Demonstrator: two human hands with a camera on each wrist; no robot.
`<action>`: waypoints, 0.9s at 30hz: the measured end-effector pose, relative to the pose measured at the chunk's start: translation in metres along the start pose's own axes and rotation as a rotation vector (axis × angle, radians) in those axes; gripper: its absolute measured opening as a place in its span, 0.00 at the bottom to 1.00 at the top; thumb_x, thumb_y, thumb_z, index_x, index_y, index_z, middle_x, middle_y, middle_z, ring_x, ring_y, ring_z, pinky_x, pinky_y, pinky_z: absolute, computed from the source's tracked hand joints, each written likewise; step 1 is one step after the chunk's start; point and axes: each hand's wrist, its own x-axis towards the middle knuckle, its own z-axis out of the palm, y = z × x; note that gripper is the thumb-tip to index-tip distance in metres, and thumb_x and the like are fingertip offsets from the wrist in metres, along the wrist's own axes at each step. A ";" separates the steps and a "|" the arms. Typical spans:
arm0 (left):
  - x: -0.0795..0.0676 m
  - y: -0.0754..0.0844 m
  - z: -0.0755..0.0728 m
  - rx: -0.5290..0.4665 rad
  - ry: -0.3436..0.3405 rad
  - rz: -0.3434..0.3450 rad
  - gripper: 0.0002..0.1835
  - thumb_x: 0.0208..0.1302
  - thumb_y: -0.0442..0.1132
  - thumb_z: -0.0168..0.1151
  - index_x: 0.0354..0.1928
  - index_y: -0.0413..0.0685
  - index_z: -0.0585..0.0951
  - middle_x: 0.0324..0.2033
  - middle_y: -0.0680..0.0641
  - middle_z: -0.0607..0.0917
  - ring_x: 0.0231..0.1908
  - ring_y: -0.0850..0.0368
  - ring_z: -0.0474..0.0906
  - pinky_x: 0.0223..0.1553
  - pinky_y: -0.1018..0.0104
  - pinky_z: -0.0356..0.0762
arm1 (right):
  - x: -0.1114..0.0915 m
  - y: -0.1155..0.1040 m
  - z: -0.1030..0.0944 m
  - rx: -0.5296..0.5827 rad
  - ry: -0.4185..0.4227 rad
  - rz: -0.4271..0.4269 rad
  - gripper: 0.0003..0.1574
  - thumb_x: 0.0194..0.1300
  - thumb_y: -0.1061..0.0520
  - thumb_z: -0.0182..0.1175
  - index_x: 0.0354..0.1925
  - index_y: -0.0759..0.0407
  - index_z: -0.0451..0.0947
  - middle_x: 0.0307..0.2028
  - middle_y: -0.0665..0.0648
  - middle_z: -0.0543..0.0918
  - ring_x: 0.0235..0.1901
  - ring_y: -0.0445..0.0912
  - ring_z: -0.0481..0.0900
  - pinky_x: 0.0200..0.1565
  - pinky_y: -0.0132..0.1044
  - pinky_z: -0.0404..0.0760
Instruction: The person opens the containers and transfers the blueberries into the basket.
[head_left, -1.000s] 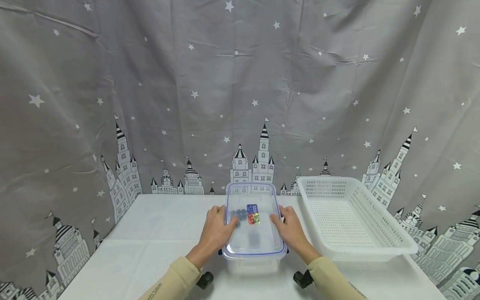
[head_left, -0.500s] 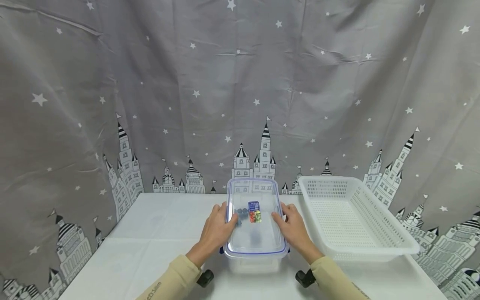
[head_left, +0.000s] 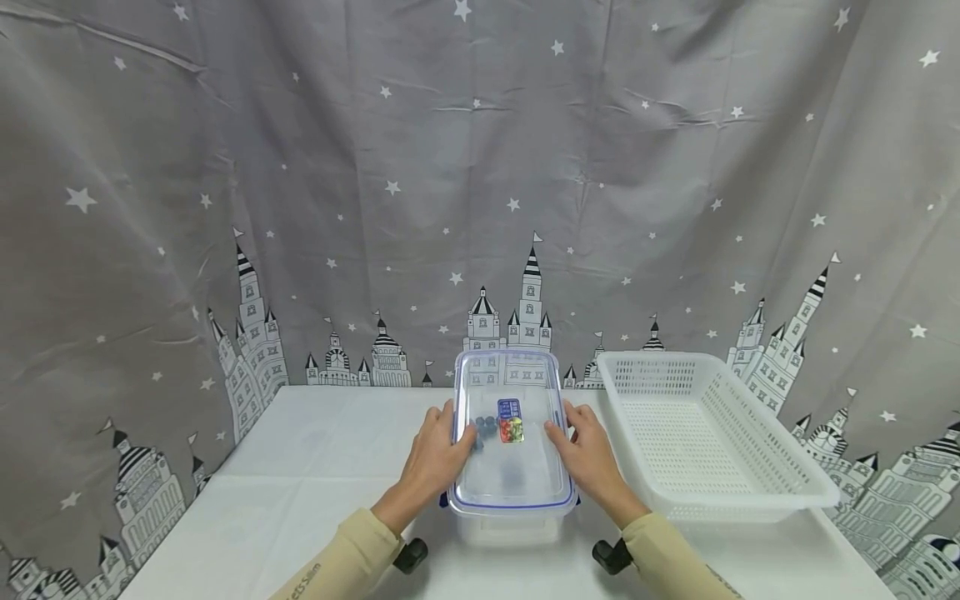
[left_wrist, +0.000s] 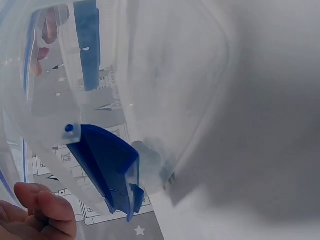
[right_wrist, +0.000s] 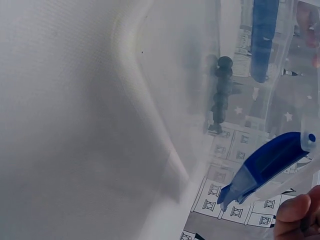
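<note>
A clear lid (head_left: pixel 517 479) with a blue seal and a colourful label (head_left: pixel 511 421) lies over a clear plastic food container (head_left: pixel 510 531) in the middle of the table. My left hand (head_left: pixel 435 454) grips the lid's left edge, thumb on top. On the opposite edge, my right hand (head_left: pixel 590 460) holds it the same way. Through the lid several dark blue balls (head_left: pixel 487 425) show inside. Blue side latches stand swung out: one latch (left_wrist: pixel 107 167) in the left wrist view, another latch (right_wrist: pixel 270 162) in the right wrist view. The lid's far end looks raised.
A white perforated plastic basket (head_left: pixel 750 502) stands right of the container, close to my right hand. Under everything is a white-covered table (head_left: pixel 315 450). A grey curtain (head_left: pixel 420 242) printed with castles and stars hangs behind its far edge.
The lid's far end has come up somewhat, with both hands keeping their hold on its sides. The head view has shifted slightly. The basket stays put.
</note>
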 end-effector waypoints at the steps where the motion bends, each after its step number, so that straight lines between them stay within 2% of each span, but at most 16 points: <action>1: 0.000 0.001 0.000 -0.008 0.002 0.005 0.31 0.71 0.49 0.54 0.73 0.45 0.66 0.37 0.45 0.70 0.27 0.55 0.70 0.23 0.66 0.73 | 0.000 0.000 0.000 0.003 0.005 -0.007 0.36 0.71 0.51 0.61 0.71 0.65 0.68 0.39 0.56 0.73 0.28 0.42 0.65 0.30 0.31 0.68; 6: -0.003 0.003 0.000 -0.046 0.009 0.012 0.32 0.72 0.48 0.54 0.75 0.50 0.63 0.37 0.45 0.69 0.27 0.55 0.70 0.22 0.65 0.74 | -0.003 0.000 -0.001 0.019 0.028 -0.042 0.36 0.70 0.52 0.61 0.71 0.65 0.68 0.37 0.55 0.72 0.27 0.41 0.65 0.29 0.31 0.69; 13: -0.006 0.003 0.000 -0.018 0.019 0.030 0.36 0.72 0.49 0.54 0.77 0.44 0.59 0.38 0.45 0.69 0.29 0.55 0.68 0.25 0.65 0.72 | -0.001 -0.004 -0.004 0.017 0.120 -0.179 0.33 0.67 0.55 0.65 0.66 0.67 0.73 0.34 0.55 0.72 0.25 0.38 0.64 0.28 0.30 0.68; 15: -0.006 0.003 -0.002 -0.017 0.021 0.027 0.35 0.73 0.49 0.54 0.77 0.43 0.60 0.38 0.45 0.70 0.30 0.55 0.68 0.27 0.64 0.71 | 0.000 -0.007 -0.005 0.025 0.124 -0.194 0.33 0.66 0.56 0.65 0.65 0.69 0.73 0.34 0.56 0.72 0.25 0.37 0.63 0.28 0.30 0.67; 21: -0.004 0.005 -0.011 -0.028 0.008 0.024 0.32 0.73 0.48 0.53 0.75 0.46 0.65 0.37 0.46 0.71 0.32 0.55 0.68 0.30 0.64 0.70 | 0.000 -0.014 -0.009 0.065 0.096 -0.130 0.33 0.67 0.56 0.64 0.66 0.70 0.72 0.35 0.57 0.74 0.25 0.39 0.65 0.29 0.30 0.69; 27: -0.002 0.005 -0.022 -0.067 -0.005 0.039 0.30 0.73 0.48 0.54 0.73 0.45 0.67 0.36 0.47 0.77 0.30 0.58 0.71 0.27 0.66 0.72 | 0.001 -0.022 -0.011 0.069 0.073 -0.059 0.31 0.69 0.53 0.63 0.66 0.65 0.74 0.34 0.56 0.76 0.24 0.39 0.70 0.28 0.31 0.74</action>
